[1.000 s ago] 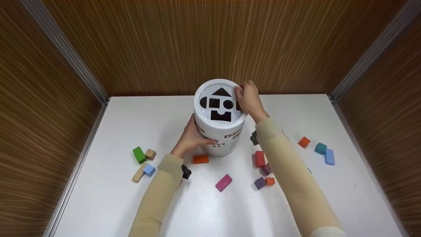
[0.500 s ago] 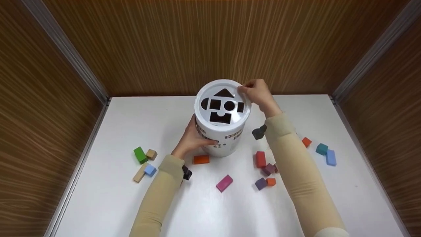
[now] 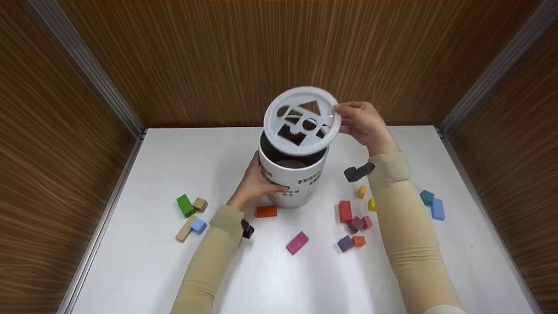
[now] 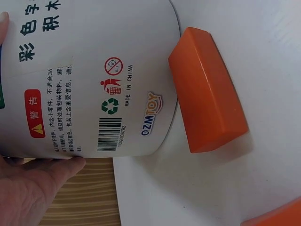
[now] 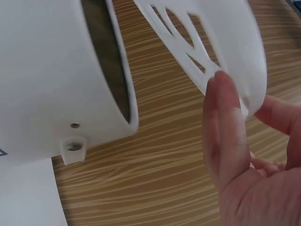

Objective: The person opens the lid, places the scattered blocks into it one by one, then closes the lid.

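A white printed bucket [image 3: 293, 192] stands upright near the back of the table, its mouth partly uncovered. Around its left side my left hand [image 3: 256, 183] grips the wall, thumb across the front; in the left wrist view, fingers touch the printed bucket wall [image 4: 84, 94]. The white lid [image 3: 271, 131], with several shaped holes, is tilted above the mouth. My right hand [image 3: 364, 124] pinches the lid's right rim between thumb and fingers. In the right wrist view the lid [image 5: 240, 52] is apart from the bucket's rim. An orange block [image 3: 266, 211] lies at the bucket's foot.
Green [image 3: 186, 205], tan and light blue blocks lie at left. A magenta block [image 3: 297, 242] is in front. Red [image 3: 345, 211], purple, orange and yellow blocks lie at right, with teal [image 3: 427, 197] and blue blocks farther right. Wood-grain walls [image 3: 279, 61] enclose the table.
The lid has come off the bucket's mouth, lifted and tilted by my right hand, which moved up and right. The left hand and the bucket have stayed about where they were.
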The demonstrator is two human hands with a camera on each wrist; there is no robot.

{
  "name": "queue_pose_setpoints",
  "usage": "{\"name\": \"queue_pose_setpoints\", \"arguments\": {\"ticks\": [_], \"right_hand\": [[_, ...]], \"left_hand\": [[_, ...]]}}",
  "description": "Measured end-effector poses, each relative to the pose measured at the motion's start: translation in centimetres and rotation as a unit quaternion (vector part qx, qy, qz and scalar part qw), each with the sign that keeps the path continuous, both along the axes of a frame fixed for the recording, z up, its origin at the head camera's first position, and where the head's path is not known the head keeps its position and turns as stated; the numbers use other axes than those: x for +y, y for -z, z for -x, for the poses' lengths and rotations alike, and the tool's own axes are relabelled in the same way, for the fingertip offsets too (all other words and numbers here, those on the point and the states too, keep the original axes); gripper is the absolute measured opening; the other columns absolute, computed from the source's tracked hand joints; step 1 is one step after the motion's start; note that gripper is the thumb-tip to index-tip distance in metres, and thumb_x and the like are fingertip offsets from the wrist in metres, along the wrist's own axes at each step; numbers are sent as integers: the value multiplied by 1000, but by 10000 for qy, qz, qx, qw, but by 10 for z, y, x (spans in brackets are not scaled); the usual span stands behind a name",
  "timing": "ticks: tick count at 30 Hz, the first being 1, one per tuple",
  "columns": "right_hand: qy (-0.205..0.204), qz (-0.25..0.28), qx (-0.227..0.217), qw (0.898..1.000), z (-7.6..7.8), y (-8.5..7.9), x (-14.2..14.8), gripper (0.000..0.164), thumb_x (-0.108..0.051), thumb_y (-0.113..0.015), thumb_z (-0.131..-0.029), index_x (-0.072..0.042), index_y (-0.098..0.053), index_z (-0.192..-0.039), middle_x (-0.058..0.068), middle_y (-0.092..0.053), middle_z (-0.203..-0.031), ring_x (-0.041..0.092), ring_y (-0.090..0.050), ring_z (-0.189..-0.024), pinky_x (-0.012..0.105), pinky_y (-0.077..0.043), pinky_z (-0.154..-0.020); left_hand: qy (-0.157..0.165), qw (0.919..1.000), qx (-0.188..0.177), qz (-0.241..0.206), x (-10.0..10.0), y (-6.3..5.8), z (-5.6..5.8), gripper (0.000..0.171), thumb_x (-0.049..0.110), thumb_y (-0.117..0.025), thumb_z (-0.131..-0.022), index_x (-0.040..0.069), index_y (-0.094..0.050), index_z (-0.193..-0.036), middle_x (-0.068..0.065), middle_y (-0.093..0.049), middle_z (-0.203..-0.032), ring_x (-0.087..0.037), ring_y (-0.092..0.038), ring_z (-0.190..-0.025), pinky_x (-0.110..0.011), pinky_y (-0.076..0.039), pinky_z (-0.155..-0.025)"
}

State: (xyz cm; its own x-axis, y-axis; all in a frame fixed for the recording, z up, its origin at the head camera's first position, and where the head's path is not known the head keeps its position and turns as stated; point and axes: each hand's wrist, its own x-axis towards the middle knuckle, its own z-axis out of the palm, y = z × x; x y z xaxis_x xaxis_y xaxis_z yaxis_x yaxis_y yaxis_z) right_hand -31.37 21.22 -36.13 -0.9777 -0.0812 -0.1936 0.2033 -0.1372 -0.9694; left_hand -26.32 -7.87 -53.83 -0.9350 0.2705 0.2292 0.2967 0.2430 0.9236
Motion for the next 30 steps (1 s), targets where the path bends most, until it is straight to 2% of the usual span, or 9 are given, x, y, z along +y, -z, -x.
{"name": "queue_pose_setpoints", "arguments": {"ticks": [4,6,10,12,18,21,23,26,30], "right_hand": [[495,1041,202,9931,0,-3,10,22,-3,-63,-94,7,-54,-112,16,-62,-94,24,-67,-79,32,-60,-69],[784,1354,352,9870,0,-4,16,22,-1,-64,-93,6,-52,-110,15,-60,-98,24,-66,-82,33,-60,-69],[1370,1489,645,9772,-3,-6,27,28,-2,-70,-90,2,-51,-110,15,-54,-110,25,-64,-90,35,-59,-73],[1608,1378,794,9741,-4,-6,33,30,-3,-71,-89,1,-51,-110,15,-52,-113,26,-64,-92,35,-59,-74],[2077,461,1231,9693,-8,6,44,24,-2,-68,-91,-2,-52,-108,16,-55,-112,30,-62,-103,39,-57,-83],[2207,-206,1355,9657,-7,19,48,21,-1,-67,-91,-3,-53,-107,15,-56,-113,29,-58,-111,42,-53,-89],[2246,-887,1384,9605,-6,29,52,20,-3,-67,-91,-5,-54,-106,14,-57,-112,26,-57,-111,40,-53,-92],[2211,-2080,1388,9426,-3,48,58,19,-5,-68,-92,-4,-56,-106,12,-59,-110,21,-58,-106,34,-53,-90],[1982,-3408,1475,9071,-1,79,66,18,-7,-67,-93,0,-57,-107,16,-63,-111,24,-59,-105,37,-50,-89]], "left_hand": [[-9,10000,-26,-23,0,0,0,133,34,-100,-49,18,-20,-154,-6,-39,-148,-18,-37,-134,-41,-26,-114],[-18,10000,-63,-14,1,0,0,133,34,-100,-49,17,-20,-154,-6,-38,-149,-21,-37,-134,-42,-25,-114],[-56,9998,-169,39,1,-1,-1,136,37,-100,-48,19,-17,-155,-3,-37,-150,-24,-35,-136,-45,-24,-115],[-53,9997,-234,46,1,-1,-1,136,38,-100,-49,23,-17,-155,-4,-36,-151,-25,-34,-137,-45,-24,-115],[-87,9992,-351,193,1,-2,-3,135,41,-99,-49,31,-15,-154,-1,-35,-152,-14,-35,-135,-42,-25,-115],[-65,9995,-283,114,1,-1,-2,135,39,-99,-49,31,-15,-154,-3,-35,-152,-20,-35,-136,-44,-25,-115],[-66,9996,-250,67,2,-1,-3,135,38,-100,-49,30,-16,-154,-4,-36,-152,-20,-37,-135,-45,-26,-115],[-77,9997,-218,53,3,-1,-3,134,38,-100,-48,30,-17,-154,-5,-37,-151,-19,-38,-134,-45,-26,-114],[-87,9997,-224,89,4,-1,-4,134,39,-99,-48,32,-17,-153,-4,-37,-151,-22,-37,-135,-45,-26,-114]]}}
